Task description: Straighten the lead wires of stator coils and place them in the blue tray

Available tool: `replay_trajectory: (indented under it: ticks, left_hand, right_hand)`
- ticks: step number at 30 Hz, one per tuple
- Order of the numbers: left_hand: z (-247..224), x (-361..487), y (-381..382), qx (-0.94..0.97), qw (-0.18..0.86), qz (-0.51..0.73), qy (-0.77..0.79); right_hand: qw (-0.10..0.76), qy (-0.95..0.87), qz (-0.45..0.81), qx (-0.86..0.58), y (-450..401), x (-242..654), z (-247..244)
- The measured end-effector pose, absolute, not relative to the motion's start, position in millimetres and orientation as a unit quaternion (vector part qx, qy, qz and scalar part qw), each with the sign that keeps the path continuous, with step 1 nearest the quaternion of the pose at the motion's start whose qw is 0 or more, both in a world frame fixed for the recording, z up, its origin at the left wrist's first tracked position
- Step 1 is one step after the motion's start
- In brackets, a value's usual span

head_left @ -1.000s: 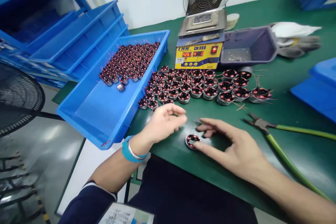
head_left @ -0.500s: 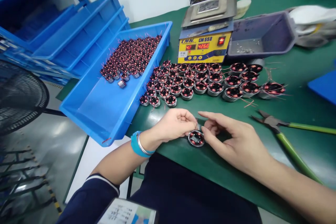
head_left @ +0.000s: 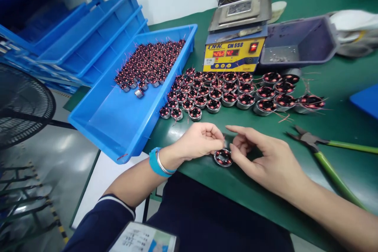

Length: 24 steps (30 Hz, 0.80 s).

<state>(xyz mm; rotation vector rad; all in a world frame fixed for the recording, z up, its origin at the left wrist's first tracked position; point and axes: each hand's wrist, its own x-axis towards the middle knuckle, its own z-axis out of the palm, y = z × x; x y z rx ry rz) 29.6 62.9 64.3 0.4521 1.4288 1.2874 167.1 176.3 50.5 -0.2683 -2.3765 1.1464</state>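
Note:
A ring-shaped coil part [head_left: 223, 157] with copper windings and a silvery rim sits near the front edge of the green table, between my hands. My left hand [head_left: 203, 140] is closed in a pinch at its upper left; what the fingertips grip is too small to make out. On the other side, my right hand [head_left: 260, 153] has its index finger stretched out and its thumb apart, with the thumb tip close to the ring's right edge. Beyond my hands, several similar coil parts [head_left: 213, 106] stand in rows.
A blue tray [head_left: 118, 120] holding many small coil parts is at left. Behind the rows stand a yellow CM 558 unit [head_left: 233, 56] and a purple bin [head_left: 298, 43]. Green-handled cutters [head_left: 313, 141] lie right of my right hand. A black fan [head_left: 23, 106] is at far left.
The view has shifted slightly, so most things appear a little further right. My hands keep nearly the same pose around the ring. The unit's red digits have changed.

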Motion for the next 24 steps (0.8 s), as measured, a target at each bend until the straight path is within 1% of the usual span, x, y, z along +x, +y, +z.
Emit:
replay_trajectory:
  ticks: [5, 8, 11, 14, 19, 21, 24]
  left_hand:
    - [64.9, 28.7, 64.6, 0.218, 0.564, 0.533, 0.592]
    - [63.7, 28.6, 65.3, 0.214, 0.569, 0.531, 0.59]
    - [61.6, 29.1, 63.9, 0.21, 0.567, 0.541, 0.585]
    - [58.4, 30.0, 60.4, 0.222, 0.546, 0.565, 0.578]
    - [55.3, 30.2, 56.2, 0.26, 0.534, 0.565, 0.572]
    - [55.6, 29.9, 56.7, 0.257, 0.544, 0.559, 0.57]
    - [56.2, 30.4, 58.2, 0.242, 0.552, 0.562, 0.566]
  right_hand:
    - [0.226, -0.861, 0.454, -0.045, 176.6, 163.1, 55.9]
    - [0.261, -0.874, 0.41, -0.018, 176.6, 166.4, 58.3]
    - [0.267, -0.887, 0.374, -0.04, 179.3, 171.6, 58.0]
    - [0.244, -0.881, 0.394, -0.09, 184.1, 172.5, 54.9]
    - [0.21, -0.873, 0.427, -0.113, 188.0, 166.4, 50.3]
    - [0.212, -0.878, 0.414, -0.114, 187.8, 166.1, 50.7]
    - [0.237, -0.897, 0.366, -0.073, 187.9, 169.8, 52.3]
